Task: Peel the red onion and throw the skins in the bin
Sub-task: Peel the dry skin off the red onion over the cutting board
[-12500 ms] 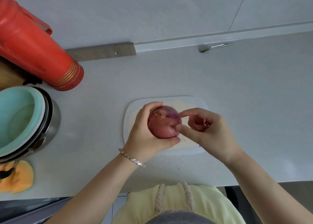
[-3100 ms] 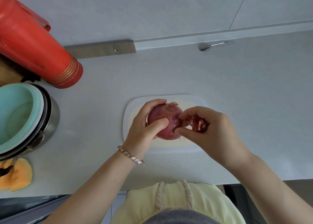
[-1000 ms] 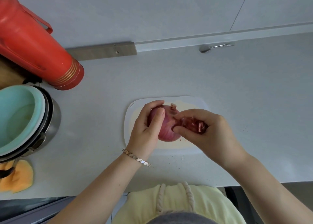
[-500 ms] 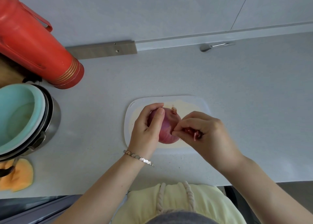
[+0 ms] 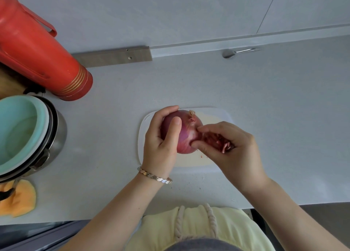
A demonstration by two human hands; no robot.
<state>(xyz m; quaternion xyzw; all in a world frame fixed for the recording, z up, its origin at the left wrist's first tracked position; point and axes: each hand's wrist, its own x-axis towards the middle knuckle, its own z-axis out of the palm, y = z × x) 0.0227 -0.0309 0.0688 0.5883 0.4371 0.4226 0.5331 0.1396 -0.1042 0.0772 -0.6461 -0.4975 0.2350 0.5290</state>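
The left hand (image 5: 161,146) has its grip curled round the onion (image 5: 186,137), thumb across its front, holding it over the chopping board (image 5: 217,114). The right hand (image 5: 233,152) touches the onion's right side with thumb and forefinger, its grip clenched on a bunch of loose skins (image 5: 217,141). The board lies on the pale worktop (image 5: 265,99). A red flask (image 5: 37,57) and a steel pot (image 5: 56,133) stand well to the left.

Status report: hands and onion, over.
Left hand grips red onion over cutting board. Right hand holds loose skins, picks at onion. No bin in view.
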